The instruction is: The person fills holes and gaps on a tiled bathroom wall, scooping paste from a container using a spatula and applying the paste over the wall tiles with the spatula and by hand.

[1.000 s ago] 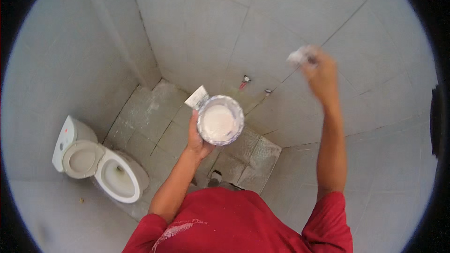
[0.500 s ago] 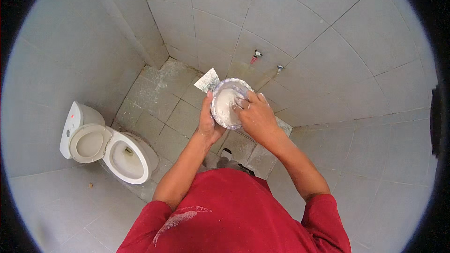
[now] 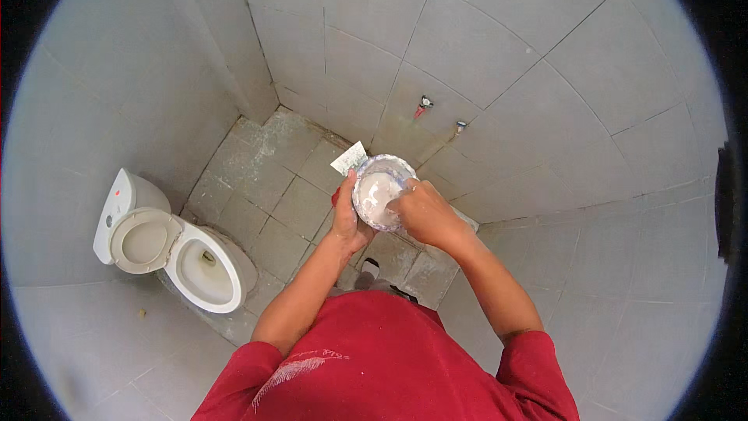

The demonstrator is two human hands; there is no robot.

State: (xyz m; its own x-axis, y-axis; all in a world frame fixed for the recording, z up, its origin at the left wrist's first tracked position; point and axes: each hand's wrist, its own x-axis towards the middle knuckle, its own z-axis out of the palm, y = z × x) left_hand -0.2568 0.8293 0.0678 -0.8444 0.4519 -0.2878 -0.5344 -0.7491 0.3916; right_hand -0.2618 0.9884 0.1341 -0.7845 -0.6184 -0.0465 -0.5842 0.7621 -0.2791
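Note:
My left hand [image 3: 347, 222] grips a round bowl [image 3: 396, 161] from its left side, with the thumb up along the rim and the other fingers underneath. White paste [image 3: 374, 193] coats the bowl's inside and smears its rim. A flat whitish piece [image 3: 348, 158], stained with paste, sticks out past my left thumb at the bowl's far left; how it is held is hidden. My right hand [image 3: 430, 217] dips over the bowl's right rim, fingers curled down into the paste. Whatever those fingers hold, if anything, is hidden. A bit of red shows beside my left hand.
A white toilet [image 3: 206, 269] with its lid raised stands at the left. Two small taps, one with a red part [image 3: 423, 107] and one plain [image 3: 460, 125], come out of the grey tiled wall [image 3: 499, 39] ahead. Stained floor tiles [image 3: 269, 179] lie below.
The bowl and both hands sit a little lower in the picture. My right hand's fingers have curled and moved within the paste. The view has tilted slightly.

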